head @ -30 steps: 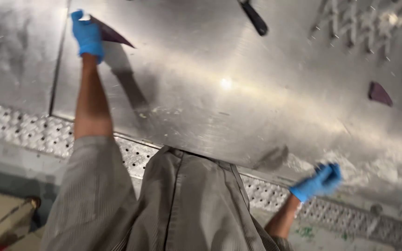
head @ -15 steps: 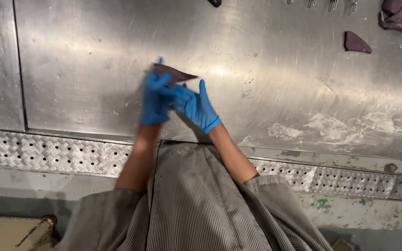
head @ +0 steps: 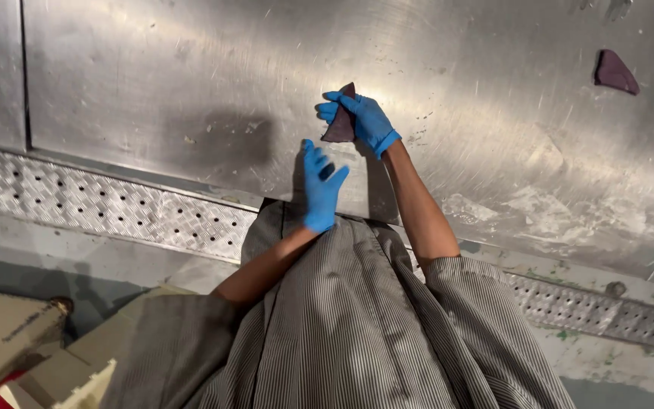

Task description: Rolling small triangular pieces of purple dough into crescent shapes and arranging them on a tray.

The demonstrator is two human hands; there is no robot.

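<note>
From up here I see my right hand (head: 365, 117), in a blue glove, closed around a small dark purple triangular piece (head: 341, 121), pinching it by its upper edge so it hangs just above the steel surface (head: 153, 91). My left hand (head: 319, 185), also gloved in blue, is open with its fingers spread, holding nothing, just below and beside the piece but apart from it. I judge the step in hand to be handling this piece between the two hands: it is lifted and gripped on one side only. The next move would call for the free hand to close in on the lower corner without knocking it loose. Another dark piece (head: 615, 72) lies well apart at the far right of the surface, with a perforated tread strip (head: 115, 208) along the near edge
</note>
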